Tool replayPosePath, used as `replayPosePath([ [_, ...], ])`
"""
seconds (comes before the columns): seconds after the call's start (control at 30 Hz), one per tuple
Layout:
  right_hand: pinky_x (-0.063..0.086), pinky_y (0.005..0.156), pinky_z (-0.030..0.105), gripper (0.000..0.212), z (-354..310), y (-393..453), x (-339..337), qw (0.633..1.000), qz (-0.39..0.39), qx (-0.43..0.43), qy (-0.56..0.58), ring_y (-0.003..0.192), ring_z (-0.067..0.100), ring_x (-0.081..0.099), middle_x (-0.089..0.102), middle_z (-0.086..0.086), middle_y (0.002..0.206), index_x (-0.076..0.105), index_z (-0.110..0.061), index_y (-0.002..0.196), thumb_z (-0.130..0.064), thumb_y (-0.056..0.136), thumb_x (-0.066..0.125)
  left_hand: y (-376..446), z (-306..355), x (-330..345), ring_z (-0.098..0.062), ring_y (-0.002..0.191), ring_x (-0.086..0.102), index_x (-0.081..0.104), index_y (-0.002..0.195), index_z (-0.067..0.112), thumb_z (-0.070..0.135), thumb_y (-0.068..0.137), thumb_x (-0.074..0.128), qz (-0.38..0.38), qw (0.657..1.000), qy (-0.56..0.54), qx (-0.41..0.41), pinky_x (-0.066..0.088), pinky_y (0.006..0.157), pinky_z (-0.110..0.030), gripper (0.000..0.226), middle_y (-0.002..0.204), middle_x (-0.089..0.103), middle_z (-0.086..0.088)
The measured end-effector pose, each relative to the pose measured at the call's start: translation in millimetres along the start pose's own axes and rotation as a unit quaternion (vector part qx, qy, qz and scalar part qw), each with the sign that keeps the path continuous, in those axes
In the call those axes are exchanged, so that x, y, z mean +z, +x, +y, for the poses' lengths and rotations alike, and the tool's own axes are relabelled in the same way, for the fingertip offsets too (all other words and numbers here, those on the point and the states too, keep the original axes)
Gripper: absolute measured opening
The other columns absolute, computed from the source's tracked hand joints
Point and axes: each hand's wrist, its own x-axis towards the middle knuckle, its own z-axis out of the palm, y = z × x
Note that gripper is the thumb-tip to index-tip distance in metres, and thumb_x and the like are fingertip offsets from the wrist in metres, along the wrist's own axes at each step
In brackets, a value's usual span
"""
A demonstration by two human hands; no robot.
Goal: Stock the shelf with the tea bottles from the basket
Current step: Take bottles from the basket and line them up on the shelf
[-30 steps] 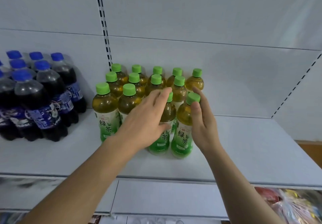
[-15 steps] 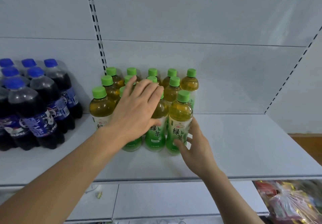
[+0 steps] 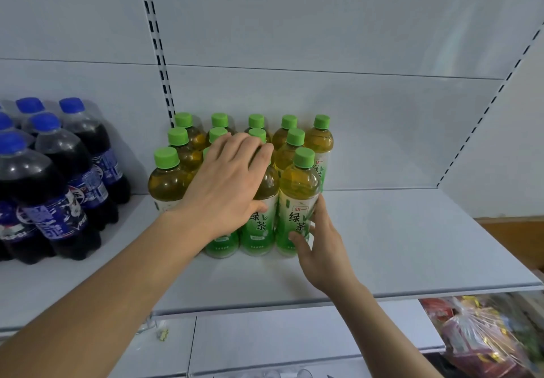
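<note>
Several green-capped tea bottles (image 3: 290, 145) stand in rows at the back middle of the white shelf (image 3: 397, 245). My left hand (image 3: 229, 183) lies flat over the front row with its fingers spread on the caps and its thumb against the middle bottle's label; it hides one front bottle's top. My right hand (image 3: 321, 242) clasps the lower label of the front right tea bottle (image 3: 298, 189), thumb on the front and fingers round the right side. That bottle stands upright on the shelf, touching its neighbour. No basket is in view.
Dark cola bottles with blue caps (image 3: 59, 171) fill the shelf's left end. A slotted upright rail (image 3: 159, 54) runs up the back panel. Bare shelf stretches right of the tea. Wrapped snack packets (image 3: 485, 333) lie on the lower shelf at the right.
My right hand slid from the front right bottle's neck down to its lower label. My left hand shifted slightly over the front caps. The bottle now stands in line with the front row.
</note>
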Motion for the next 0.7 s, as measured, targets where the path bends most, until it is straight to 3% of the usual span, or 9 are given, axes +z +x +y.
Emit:
replayPosePath([
  [0.2,0.055,0.111,0.046,0.099,-2,5,1,1.0,0.001,0.001,-0.027,0.141,0.024,0.06,0.051,-0.005,0.164,-0.001,-0.039,0.171,-0.022,0.104,0.069,2,2,0,-0.036,0.144,0.042,0.038,0.157,0.008,0.06,0.075,0.088,0.001,1.0,-0.005,-0.001,0.029,0.127,-0.057,0.109,0.15,0.047,-0.012],
  [0.4,0.055,0.109,0.054,0.101,2,4,3,0.999,-0.012,-0.004,-0.035,0.142,0.03,0.058,0.045,-0.002,0.169,-0.013,-0.041,0.17,-0.027,0.106,0.064,2,2,2,-0.033,0.148,0.04,0.029,0.164,0.011,0.061,0.08,0.083,0.004,1.0,0.002,0.002,0.025,0.129,-0.058,0.112,0.156,0.043,-0.01],
  [0.57,0.04,0.125,0.043,0.099,3,1,-3,0.995,-0.018,-0.019,-0.094,0.159,0.022,0.034,0.027,-0.001,0.177,-0.008,-0.028,0.173,-0.04,0.106,0.064,2,3,-1,-0.033,0.158,0.028,0.018,0.168,0.012,0.065,0.087,0.072,0.014,1.0,-0.011,0.007,0.017,0.131,-0.062,0.111,0.165,0.035,-0.012],
  [0.63,0.029,0.13,0.039,0.095,6,-4,-6,0.99,-0.003,-0.02,-0.14,0.163,0.022,0.024,0.021,0.003,0.179,-0.002,-0.02,0.173,-0.048,0.107,0.06,4,8,-7,-0.035,0.159,0.029,0.023,0.167,0.011,0.063,0.091,0.067,0.04,0.998,-0.039,0.008,0.017,0.131,-0.062,0.102,0.166,0.036,-0.014],
  [0.7,0.027,0.133,0.045,0.09,12,-12,-10,0.978,0.026,-0.027,-0.205,0.165,0.029,0.022,0.022,0.01,0.179,0.006,-0.013,0.173,-0.057,0.108,0.05,7,20,-8,-0.035,0.158,0.031,0.031,0.165,0.009,0.056,0.096,0.065,0.071,0.994,-0.074,0.027,0.019,0.131,-0.061,0.09,0.164,0.039,-0.015],
])
